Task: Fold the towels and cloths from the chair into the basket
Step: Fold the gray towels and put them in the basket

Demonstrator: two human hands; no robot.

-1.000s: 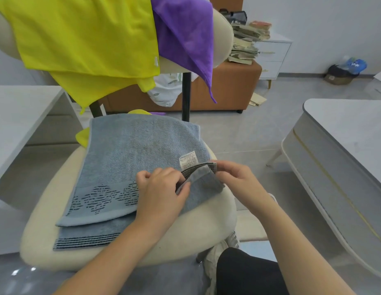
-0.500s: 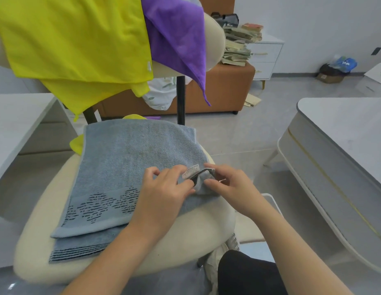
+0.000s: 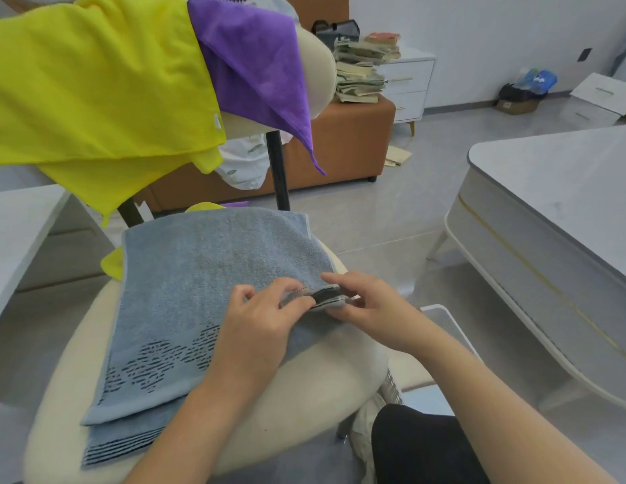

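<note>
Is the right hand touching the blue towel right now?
Touching. The head view shows the right hand pinching a folded corner of the blue towel; the left hand pinches that corner too.

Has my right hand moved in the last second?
Yes, slightly leftward: the right hand now reaches in over the blue towel from its right edge, closer to the left hand.

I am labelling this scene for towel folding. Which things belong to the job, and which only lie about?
Job: grey-blue terry towel, yellow microfibre cloth, purple microfibre cloth, cream padded chair, white plastic basket, left hand, right hand.
Lying about: stacked books, orange bench, white drawer cabinet, grey-topped table.
</note>
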